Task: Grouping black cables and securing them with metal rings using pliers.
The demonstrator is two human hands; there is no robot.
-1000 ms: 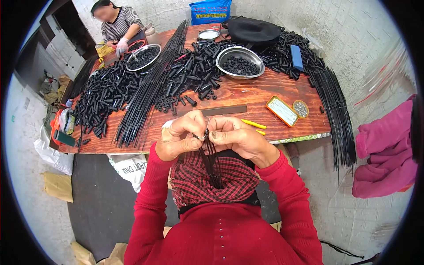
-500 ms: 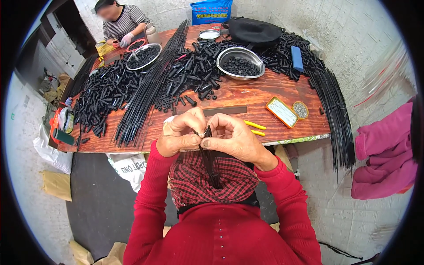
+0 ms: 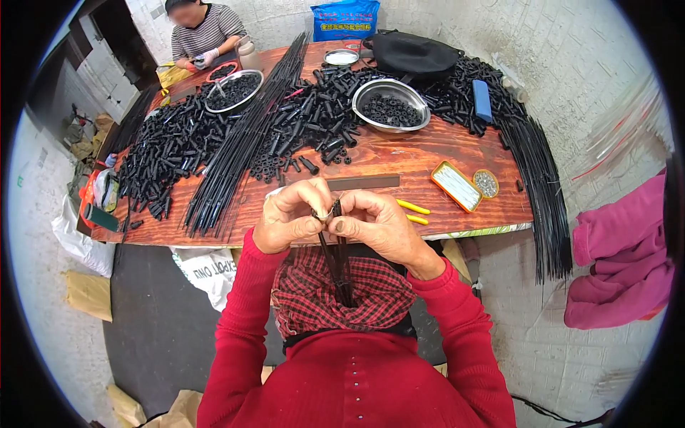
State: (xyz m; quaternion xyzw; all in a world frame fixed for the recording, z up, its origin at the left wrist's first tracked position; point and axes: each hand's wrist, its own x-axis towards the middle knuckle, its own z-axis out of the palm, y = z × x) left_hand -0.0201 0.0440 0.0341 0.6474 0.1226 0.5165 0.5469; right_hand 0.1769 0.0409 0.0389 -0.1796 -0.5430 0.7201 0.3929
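Observation:
Above my lap, at the near edge of the table, both hands are pinched closed. My left hand holds the top of some thin black rods between thumb and forefinger. Right beside it, my right hand grips more of the rod tops, its thumb close to the left one. The rods hang down onto a red and black checked cloth over my lap. A small pale bit shows at the left fingertips, too small to name.
Yellow-handled pliers lie beyond my right hand, near a dark flat bar. A tin of white sticks stands to the right. Black tubular parts, long black rods and a metal bowl fill the far side. A co-worker sits far left.
My fingertips have drawn slightly apart, and the hanging rods have parted into two strands near the top. The co-worker's hands have shifted. The whole view has moved a little.

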